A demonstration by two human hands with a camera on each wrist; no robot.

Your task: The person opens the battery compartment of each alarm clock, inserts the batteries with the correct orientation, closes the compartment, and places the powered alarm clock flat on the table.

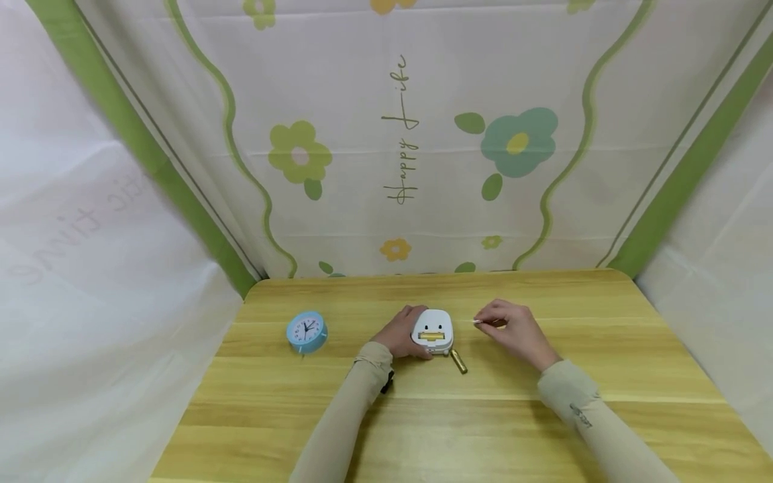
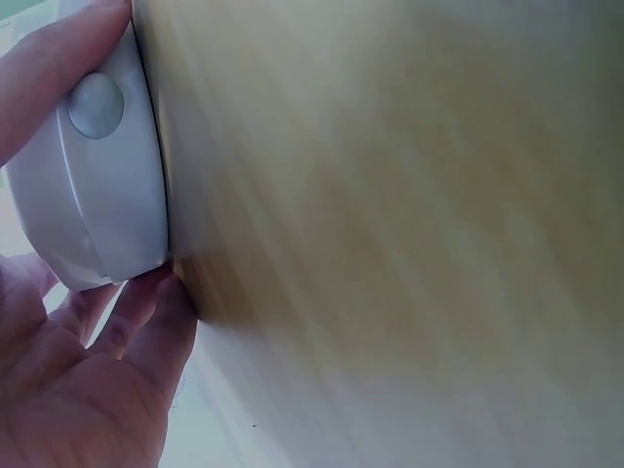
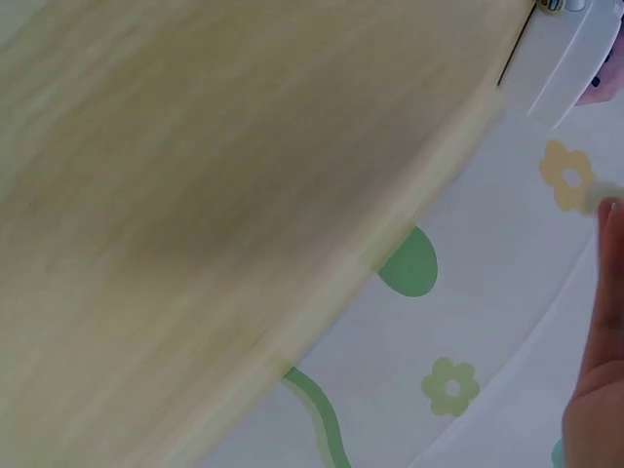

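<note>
A white rounded device [image 1: 433,320] stands on the table with an open battery compartment facing me, and a gold battery [image 1: 431,336] lies in it. My left hand [image 1: 398,333] grips the device from its left side, thumb low and fingers behind. In the left wrist view the thumb lies beside a round grey knob [image 2: 96,105] on the white shell. A loose gold battery [image 1: 459,362] lies just right of the device. Right of that, my right hand [image 1: 513,331] pinches a small white piece [image 1: 477,321] above the table; its exact shape is too small to tell.
A light blue round clock [image 1: 306,331] stands on the left part of the wooden table [image 1: 507,429]. A white curtain with printed flowers [image 1: 344,208] hangs behind the table's far edge, with more white cloth at both sides.
</note>
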